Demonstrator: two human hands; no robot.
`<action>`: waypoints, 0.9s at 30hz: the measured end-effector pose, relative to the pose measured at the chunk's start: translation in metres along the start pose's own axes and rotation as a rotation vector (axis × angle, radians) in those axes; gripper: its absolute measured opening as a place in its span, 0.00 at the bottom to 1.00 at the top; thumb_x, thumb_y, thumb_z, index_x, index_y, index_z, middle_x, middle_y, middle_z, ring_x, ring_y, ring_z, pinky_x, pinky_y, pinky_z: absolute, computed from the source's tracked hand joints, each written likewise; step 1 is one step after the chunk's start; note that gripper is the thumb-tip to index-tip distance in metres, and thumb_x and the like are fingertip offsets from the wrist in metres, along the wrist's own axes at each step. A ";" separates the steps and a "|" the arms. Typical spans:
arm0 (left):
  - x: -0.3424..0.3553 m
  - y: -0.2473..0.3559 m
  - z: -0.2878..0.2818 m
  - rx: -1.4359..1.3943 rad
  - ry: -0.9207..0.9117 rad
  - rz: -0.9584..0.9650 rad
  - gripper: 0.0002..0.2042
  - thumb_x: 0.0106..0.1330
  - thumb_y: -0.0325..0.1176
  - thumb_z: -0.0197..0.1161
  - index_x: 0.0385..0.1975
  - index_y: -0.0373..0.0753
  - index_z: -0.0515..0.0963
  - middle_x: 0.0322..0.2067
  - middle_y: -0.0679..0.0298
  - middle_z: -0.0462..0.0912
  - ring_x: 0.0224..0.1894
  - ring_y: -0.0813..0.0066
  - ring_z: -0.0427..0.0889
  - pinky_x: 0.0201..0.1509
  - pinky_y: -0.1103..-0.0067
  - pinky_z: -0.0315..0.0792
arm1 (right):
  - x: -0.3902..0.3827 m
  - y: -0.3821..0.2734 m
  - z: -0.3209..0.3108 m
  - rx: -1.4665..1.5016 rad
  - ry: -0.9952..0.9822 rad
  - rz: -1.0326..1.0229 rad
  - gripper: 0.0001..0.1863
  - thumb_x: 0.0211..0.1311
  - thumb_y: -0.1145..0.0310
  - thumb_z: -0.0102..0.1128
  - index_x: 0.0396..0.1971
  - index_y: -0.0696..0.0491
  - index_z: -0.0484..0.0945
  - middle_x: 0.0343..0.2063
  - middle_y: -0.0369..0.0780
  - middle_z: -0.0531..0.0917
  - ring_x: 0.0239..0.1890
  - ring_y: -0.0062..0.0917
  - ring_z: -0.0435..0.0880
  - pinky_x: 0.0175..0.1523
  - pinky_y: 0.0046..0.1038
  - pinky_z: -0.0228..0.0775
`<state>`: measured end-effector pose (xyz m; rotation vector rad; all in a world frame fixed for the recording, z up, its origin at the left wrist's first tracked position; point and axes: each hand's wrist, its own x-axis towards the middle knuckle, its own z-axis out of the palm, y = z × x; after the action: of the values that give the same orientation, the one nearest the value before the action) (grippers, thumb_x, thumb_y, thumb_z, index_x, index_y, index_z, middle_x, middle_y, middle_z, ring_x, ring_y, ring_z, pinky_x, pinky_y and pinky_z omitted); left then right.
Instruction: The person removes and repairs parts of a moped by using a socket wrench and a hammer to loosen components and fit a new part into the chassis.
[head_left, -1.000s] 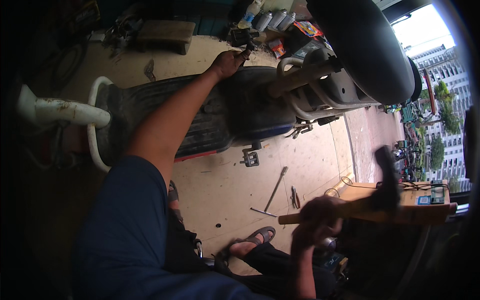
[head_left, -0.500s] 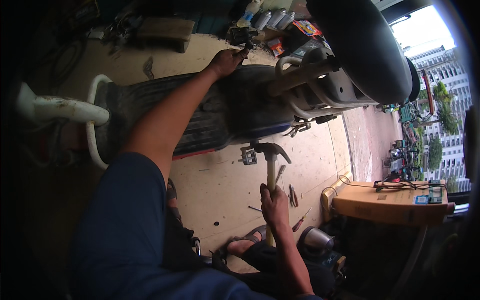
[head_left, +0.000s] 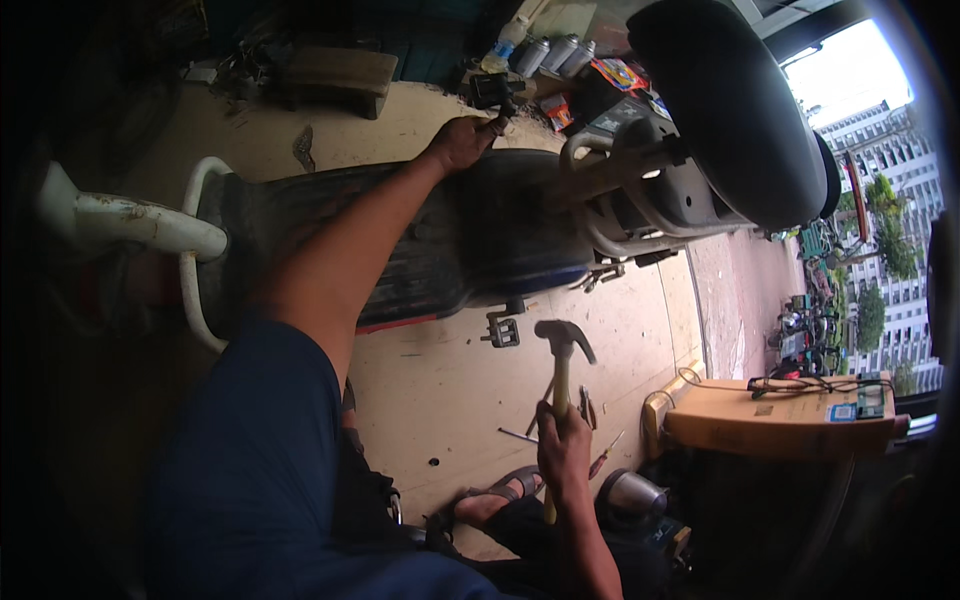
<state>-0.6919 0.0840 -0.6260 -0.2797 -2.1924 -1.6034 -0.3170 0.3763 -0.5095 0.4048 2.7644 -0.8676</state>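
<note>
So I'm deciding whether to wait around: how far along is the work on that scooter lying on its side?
Tools are out on the floor. In hand: right hand raises a hammer; left hand grips a part at the scooter. No blow seen yet.

The left arm stretches far forward, nearly straight, its left hand (head_left: 462,143) closed in a fist, knuckles up. The right forearm rises from below, its right hand (head_left: 565,448) fisted upright, thumb side up.
</note>
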 end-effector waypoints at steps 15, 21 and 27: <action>-0.001 0.004 -0.002 0.070 -0.156 -0.196 0.35 0.72 0.67 0.45 0.44 0.38 0.85 0.46 0.51 0.86 0.54 0.60 0.82 0.63 0.70 0.68 | -0.007 -0.004 -0.014 0.277 0.026 -0.045 0.16 0.73 0.62 0.56 0.32 0.61 0.75 0.21 0.44 0.80 0.22 0.26 0.78 0.28 0.30 0.67; -0.002 -0.002 -0.021 0.106 -0.114 -0.206 0.35 0.72 0.67 0.45 0.44 0.37 0.85 0.45 0.50 0.86 0.54 0.58 0.82 0.62 0.71 0.69 | -0.009 -0.097 -0.113 0.959 0.312 -0.587 0.19 0.80 0.55 0.42 0.30 0.52 0.70 0.18 0.32 0.71 0.15 0.13 0.65 0.20 0.16 0.56; 0.005 -0.001 -0.016 0.149 -0.145 -0.234 0.35 0.73 0.66 0.45 0.44 0.37 0.85 0.46 0.51 0.86 0.54 0.58 0.82 0.63 0.71 0.69 | 0.014 -0.015 0.006 0.278 -0.095 0.121 0.18 0.75 0.57 0.52 0.33 0.59 0.76 0.20 0.32 0.75 0.20 0.15 0.71 0.25 0.22 0.62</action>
<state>-0.6931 0.0680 -0.6208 -0.1004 -2.5209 -1.5686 -0.3346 0.3637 -0.5104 0.5554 2.5095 -1.2104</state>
